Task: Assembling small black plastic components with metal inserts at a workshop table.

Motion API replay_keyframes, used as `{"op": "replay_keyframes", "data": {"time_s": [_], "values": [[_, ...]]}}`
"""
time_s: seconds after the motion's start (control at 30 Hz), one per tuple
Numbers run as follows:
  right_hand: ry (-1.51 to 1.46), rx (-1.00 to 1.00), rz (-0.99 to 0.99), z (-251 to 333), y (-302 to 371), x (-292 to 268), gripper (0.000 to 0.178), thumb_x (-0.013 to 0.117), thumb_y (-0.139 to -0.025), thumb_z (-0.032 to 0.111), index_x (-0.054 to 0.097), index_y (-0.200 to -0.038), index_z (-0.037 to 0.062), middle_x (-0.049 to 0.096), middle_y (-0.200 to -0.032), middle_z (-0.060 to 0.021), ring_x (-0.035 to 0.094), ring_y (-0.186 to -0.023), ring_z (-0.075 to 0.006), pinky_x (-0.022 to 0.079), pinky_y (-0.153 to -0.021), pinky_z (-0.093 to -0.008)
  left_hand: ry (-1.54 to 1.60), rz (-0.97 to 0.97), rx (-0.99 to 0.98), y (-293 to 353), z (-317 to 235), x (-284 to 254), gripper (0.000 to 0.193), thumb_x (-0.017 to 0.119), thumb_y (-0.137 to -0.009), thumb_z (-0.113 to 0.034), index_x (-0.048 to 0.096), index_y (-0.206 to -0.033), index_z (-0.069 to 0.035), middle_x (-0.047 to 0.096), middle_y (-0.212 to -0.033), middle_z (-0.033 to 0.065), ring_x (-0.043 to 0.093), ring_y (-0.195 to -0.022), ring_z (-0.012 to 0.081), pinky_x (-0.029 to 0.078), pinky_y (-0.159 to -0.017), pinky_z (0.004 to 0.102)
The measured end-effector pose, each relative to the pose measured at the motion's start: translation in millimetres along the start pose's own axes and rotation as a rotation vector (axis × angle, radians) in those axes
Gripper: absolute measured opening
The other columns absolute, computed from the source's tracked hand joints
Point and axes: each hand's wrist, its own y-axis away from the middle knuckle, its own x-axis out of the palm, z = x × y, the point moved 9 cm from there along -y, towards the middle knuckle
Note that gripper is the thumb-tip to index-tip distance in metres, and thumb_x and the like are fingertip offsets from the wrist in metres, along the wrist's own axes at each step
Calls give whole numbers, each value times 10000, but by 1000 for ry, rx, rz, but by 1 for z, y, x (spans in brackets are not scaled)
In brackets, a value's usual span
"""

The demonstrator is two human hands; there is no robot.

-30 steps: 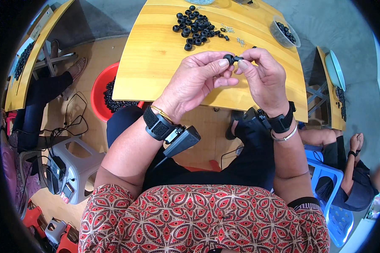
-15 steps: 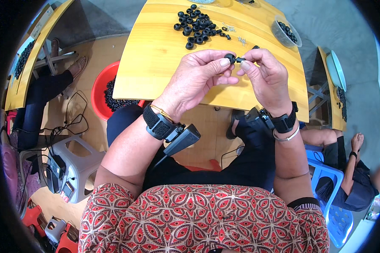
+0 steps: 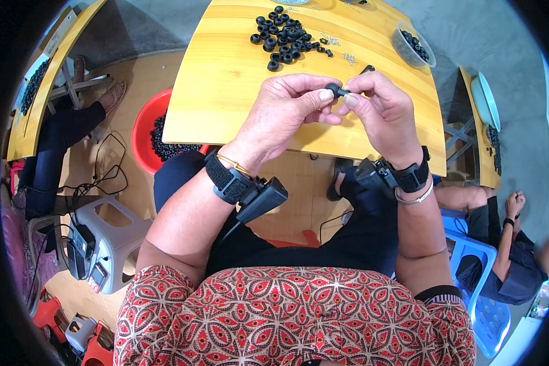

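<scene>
Over the table's near edge, my left hand (image 3: 287, 110) pinches a round black knob-like piece (image 3: 332, 89) between thumb and fingers. My right hand (image 3: 381, 110) pinches a small black stem-like piece (image 3: 343, 93) against its side; the fingertips partly cover where the two meet. Just beyond the right fingers lies a slim black object (image 3: 368, 69), partly hidden by that hand. Farther back on the table is a pile of round black pieces (image 3: 280, 39), with smaller black bits at its right side. Tiny silvery parts (image 3: 349, 58) lie in small clusters beside them.
A clear tub (image 3: 430, 59) of black pieces stands at the table's (image 3: 226, 91) right. Below its left edge sits a red basin (image 3: 141, 137) holding black rings. A grey stool (image 3: 125, 229) with devices and cables is at left; another person sits by a blue chair (image 3: 491, 317) at right.
The small stem-like piece in my right hand has moved in against the round piece and tilted. My right fingers have shifted slightly left, showing more of the slim black object behind.
</scene>
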Motion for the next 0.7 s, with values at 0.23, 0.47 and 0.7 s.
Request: {"op": "replay_keyframes", "data": {"time_s": [0.23,0.47,0.7], "values": [[-38,-30,104,7,-2,4,65,516,-721,-75,519,-723,-9,525,-638,-45,523,-590,-97,419,-526,-210,-33,17,23,2,-2,4,190,494,-814,-23,549,-984,41,584,-824,112,592,-702,155,518,-669,249],[242,-258,221,25,-6,9,89,516,-685,-89,486,-702,-6,497,-612,-70,509,-550,-134,400,-494,-239,-50,37,-11,3,3,4,174,488,-825,-52,558,-966,21,561,-758,69,555,-671,118,526,-664,283],[14,38,240,5,-4,8,62,518,-733,-45,486,-765,-2,501,-646,-49,515,-550,-108,451,-477,-218,74,159,-78,3,6,11,183,505,-821,-78,550,-968,21,570,-786,71,562,-671,124,522,-647,273]]}}
